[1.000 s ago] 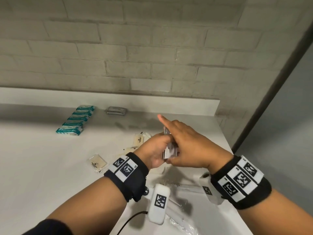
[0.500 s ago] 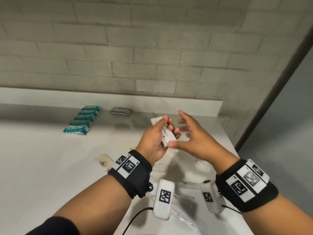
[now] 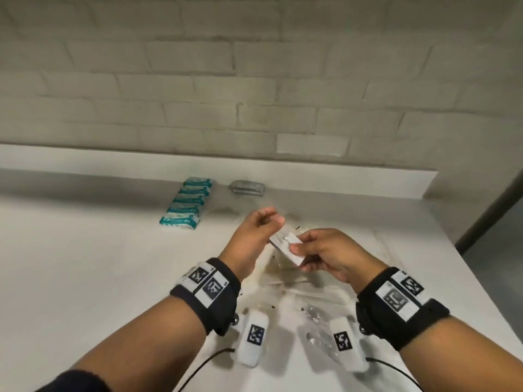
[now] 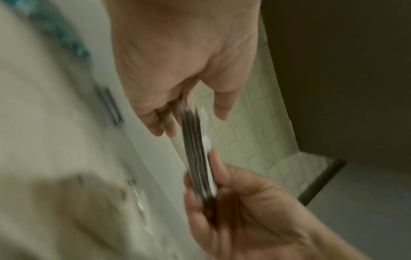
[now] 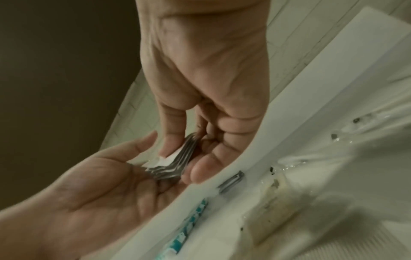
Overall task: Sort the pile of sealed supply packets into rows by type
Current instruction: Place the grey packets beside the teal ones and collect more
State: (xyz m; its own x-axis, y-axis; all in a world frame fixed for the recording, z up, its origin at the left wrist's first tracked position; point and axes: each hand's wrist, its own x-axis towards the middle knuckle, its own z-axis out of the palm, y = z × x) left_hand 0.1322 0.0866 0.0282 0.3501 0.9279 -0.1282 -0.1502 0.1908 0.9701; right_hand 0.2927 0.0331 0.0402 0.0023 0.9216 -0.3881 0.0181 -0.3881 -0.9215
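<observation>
Right hand (image 3: 325, 257) pinches the thin stack of white-faced silvery packets (image 3: 287, 248), long axis running ten to four; left hand (image 3: 254, 236), fingers seemingly relaxed, nearer its ten-o'clock end.

Thin stack of white packets (image 3: 287, 247) held tilted above clear packets (image 3: 317, 301).

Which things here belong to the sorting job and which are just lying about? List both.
Job:
- white packets, a stack held in the right hand, left hand at its far end
- teal packets in a row
- grey packets
- loose pile on the counter

Lying about:
- brick wall
- wrist bands
</observation>
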